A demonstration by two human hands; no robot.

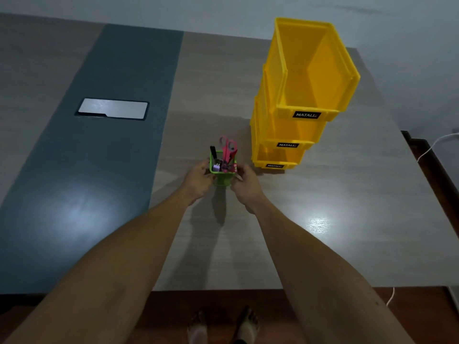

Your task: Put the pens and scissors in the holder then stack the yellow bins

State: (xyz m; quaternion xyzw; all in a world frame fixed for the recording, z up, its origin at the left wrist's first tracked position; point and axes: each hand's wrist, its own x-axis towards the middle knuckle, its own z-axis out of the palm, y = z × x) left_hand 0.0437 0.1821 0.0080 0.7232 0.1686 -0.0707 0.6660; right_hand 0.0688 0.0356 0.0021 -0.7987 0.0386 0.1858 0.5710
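A green holder (221, 178) stands upright on the table near the middle. Pink scissors (228, 147) and a black pen (213, 153) stick up out of it, with other small items inside. My left hand (198, 181) grips the holder's left side and my right hand (244, 182) grips its right side. Three yellow bins (305, 78) labelled MATALL stand stacked one on another just right of the holder, the top one open and showing nothing inside.
The wooden table (323, 207) has a dark blue-grey strip (99, 157) on the left with a silver cover plate (113, 109). The table's right edge drops off near a white cable (432, 146). My bare feet show below the front edge.
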